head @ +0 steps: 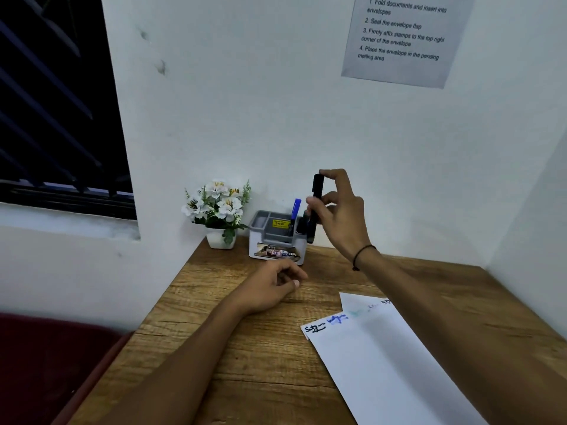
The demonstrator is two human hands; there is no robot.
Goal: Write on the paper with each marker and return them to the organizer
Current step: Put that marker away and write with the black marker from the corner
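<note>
Forearms first, nearest the lens — both ours, reaching across the wooden desk (245, 378).

Item, far left: small white pot of artificial flowers (218, 210), against the wall, untouched.

Item: left hand (270, 286), resting empty on the desk just in front of the organizer, fingers loosely curled, closed on nothing.

Item: grey desk organizer (276, 237), compartmented, a printed label on its front. A blue marker (295, 211) stands upright in it; something dark beside it may be another, though we cannot tell.

Item: right hand (340, 216), pinched on a black marker (315, 207) — capped as far as we can see, held upright, its lower end at the organizer's right edge. We judge it is either going back or coming out; we cannot say which.

Item, right: white paper (399, 363), flat on the desk, bearing black, blue and fainter greenish scribbles along its top edge. We judge several markers are done and the task is well advanced.
</note>
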